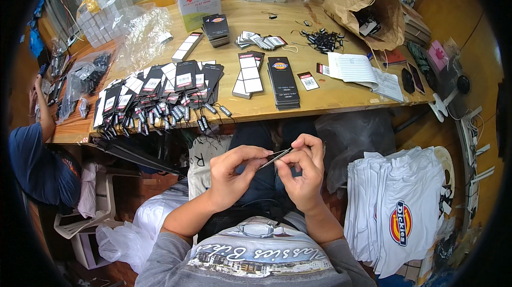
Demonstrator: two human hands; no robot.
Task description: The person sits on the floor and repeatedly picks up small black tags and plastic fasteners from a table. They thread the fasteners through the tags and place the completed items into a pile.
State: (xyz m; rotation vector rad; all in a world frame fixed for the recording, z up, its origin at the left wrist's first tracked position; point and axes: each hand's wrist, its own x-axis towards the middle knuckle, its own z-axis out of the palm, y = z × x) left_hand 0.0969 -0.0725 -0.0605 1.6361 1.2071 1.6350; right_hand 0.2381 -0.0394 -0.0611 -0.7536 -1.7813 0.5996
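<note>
Above my lap, both hands pinch a thin dark hang tag [276, 158], seen nearly edge-on. My left hand [230, 174] grips its left end between thumb and fingers. Thumb and fingertips of my right hand [304, 172] close on its right end, near the top edge. Whether a string is attached to it cannot be made out. On the table just beyond my hands lie a stack of black hang tags [285, 89] and a stack of tags with white labels [248, 73]. A wide pile of black tags with string fasteners [160, 92] spreads to the left.
Black string loops [323, 40] lie in a heap beside an open notebook [354, 69]. A paper bag [368, 12] and a carton [196, 1] stand farther back. Folded white shirts [397, 209] are piled at my right. Another person [42, 159] sits at far left.
</note>
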